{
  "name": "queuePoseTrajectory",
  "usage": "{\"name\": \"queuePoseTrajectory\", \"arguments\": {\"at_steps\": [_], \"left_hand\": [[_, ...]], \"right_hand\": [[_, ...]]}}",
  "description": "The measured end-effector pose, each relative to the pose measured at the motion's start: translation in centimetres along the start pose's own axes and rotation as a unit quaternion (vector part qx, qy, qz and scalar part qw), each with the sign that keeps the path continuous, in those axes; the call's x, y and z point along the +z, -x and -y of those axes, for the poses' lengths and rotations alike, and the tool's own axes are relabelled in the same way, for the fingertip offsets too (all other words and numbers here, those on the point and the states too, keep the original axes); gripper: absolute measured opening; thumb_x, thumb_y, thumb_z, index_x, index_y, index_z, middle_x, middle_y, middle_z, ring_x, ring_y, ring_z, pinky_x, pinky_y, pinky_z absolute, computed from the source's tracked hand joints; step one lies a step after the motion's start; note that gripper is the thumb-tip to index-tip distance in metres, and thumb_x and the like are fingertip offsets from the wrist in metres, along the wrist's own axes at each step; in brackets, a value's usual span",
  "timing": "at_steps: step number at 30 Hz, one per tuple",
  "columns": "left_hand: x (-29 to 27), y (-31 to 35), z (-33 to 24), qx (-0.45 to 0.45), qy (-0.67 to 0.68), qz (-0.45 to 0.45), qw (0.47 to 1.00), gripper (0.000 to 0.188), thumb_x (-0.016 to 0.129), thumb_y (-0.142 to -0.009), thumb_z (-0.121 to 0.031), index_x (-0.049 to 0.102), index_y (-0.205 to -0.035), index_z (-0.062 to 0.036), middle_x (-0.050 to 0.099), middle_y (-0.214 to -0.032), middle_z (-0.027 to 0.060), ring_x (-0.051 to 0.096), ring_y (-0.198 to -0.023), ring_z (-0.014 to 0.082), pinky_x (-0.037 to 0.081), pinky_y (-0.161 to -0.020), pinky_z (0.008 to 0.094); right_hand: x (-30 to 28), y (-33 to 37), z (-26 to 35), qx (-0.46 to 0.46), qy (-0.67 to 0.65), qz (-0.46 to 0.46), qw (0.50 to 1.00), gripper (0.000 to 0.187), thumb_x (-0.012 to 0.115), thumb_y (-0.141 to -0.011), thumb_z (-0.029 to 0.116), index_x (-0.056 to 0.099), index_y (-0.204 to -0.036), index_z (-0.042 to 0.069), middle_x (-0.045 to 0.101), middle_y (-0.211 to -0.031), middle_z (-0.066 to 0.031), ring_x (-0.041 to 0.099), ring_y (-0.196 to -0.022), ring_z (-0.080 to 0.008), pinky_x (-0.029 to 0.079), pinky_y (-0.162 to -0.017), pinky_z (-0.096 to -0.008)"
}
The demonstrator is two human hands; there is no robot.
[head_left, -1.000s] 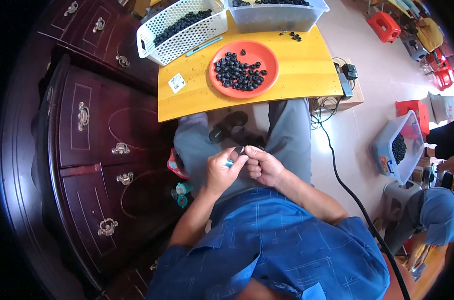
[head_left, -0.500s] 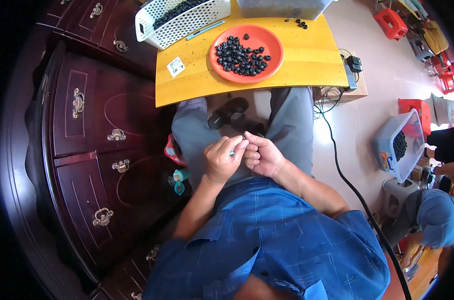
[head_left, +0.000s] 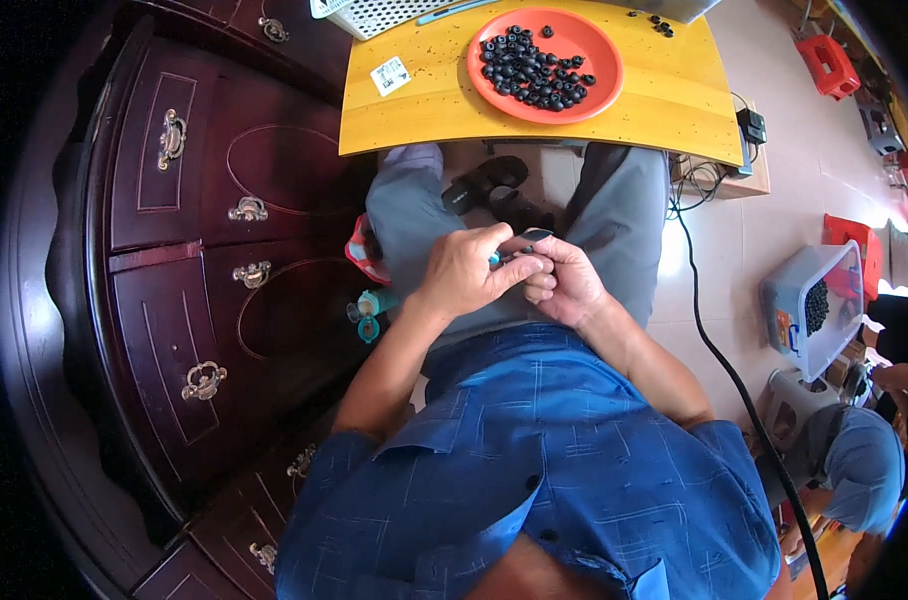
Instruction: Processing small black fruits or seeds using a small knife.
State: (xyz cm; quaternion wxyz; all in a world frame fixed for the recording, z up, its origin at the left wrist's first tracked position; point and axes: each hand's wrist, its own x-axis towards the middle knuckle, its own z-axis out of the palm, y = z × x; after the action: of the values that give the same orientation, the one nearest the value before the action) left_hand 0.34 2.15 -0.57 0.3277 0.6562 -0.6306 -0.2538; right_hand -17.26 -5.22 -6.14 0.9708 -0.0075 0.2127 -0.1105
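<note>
An orange plate (head_left: 602,52) is seen at the upper centre of the frame, on a yellow table (head_left: 444,100); it is filled across its left and middle with small black round parts (head_left: 534,68), heaped and touching one another. A few more of the same black parts (head_left: 659,22) lie loose on the table just beyond the plate's upper right rim. A white perforated basket (head_left: 374,14) is cut off by the top edge, its contents not shown. At the right edge, on the floor, a clear plastic bin (head_left: 796,300) is noted holding a dark mass of similar parts (head_left: 817,305).

Both hands are held together over the lap, below the table edge, at the centre of the frame. The left hand (head_left: 464,275) is curled, its fingers brought together against the right hand, with a small blue-green item (head_left: 495,259) showing between thumb and forefinger. The right hand (head_left: 566,283) is likewise closed, fingertips pinched on a small dark part (head_left: 530,240) (its exact shape cannot be made out). The two hands are touching at the fingertips. Both forearms enter from the lower centre, out of blue sleeves.
</note>
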Motion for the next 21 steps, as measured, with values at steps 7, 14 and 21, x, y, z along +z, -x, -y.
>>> {"name": "queuePoseTrajectory", "arguments": {"at_steps": [7,14,21], "left_hand": [[0.04,-0.11,0.10,0.002,0.003,-0.013,1.000,0.047,0.074,-0.088,-0.052,0.066,-0.087,-0.0062,0.069,-0.074,0.0158,0.069,-0.069,0.0375,0.050,-0.058,0.0458],[0.06,0.01,0.20,0.009,-0.035,-0.017,0.999,0.043,0.074,-0.091,-0.047,0.068,-0.087,-0.0045,0.069,-0.074,0.0174,0.069,-0.068,0.0385,0.051,-0.056,0.0439],[0.69,-0.23,0.40,0.012,-0.036,-0.027,0.999,0.043,0.073,-0.090,-0.046,0.068,-0.085,-0.0045,0.067,-0.069,0.0183,0.068,-0.067,0.0404,0.051,-0.055,0.0467]], "right_hand": [[0.36,0.05,-0.11,0.011,0.001,0.009,1.000,0.032,0.059,-0.100,0.027,0.063,-0.118,0.000,0.051,-0.068,0.0078,0.038,-0.050,-0.0045,0.032,-0.048,-0.0206],[0.58,-0.16,-0.34,0.001,0.007,-0.005,1.000,0.027,0.058,-0.102,0.025,0.063,-0.114,0.002,0.046,-0.066,0.0079,0.035,-0.051,-0.0050,0.031,-0.047,-0.0213],[0.19,-0.27,-0.27,-0.012,0.006,-0.054,0.998,0.020,0.058,-0.102,0.024,0.064,-0.106,0.005,0.043,-0.067,0.0082,0.033,-0.051,-0.0050,0.029,-0.046,-0.0213]]}}
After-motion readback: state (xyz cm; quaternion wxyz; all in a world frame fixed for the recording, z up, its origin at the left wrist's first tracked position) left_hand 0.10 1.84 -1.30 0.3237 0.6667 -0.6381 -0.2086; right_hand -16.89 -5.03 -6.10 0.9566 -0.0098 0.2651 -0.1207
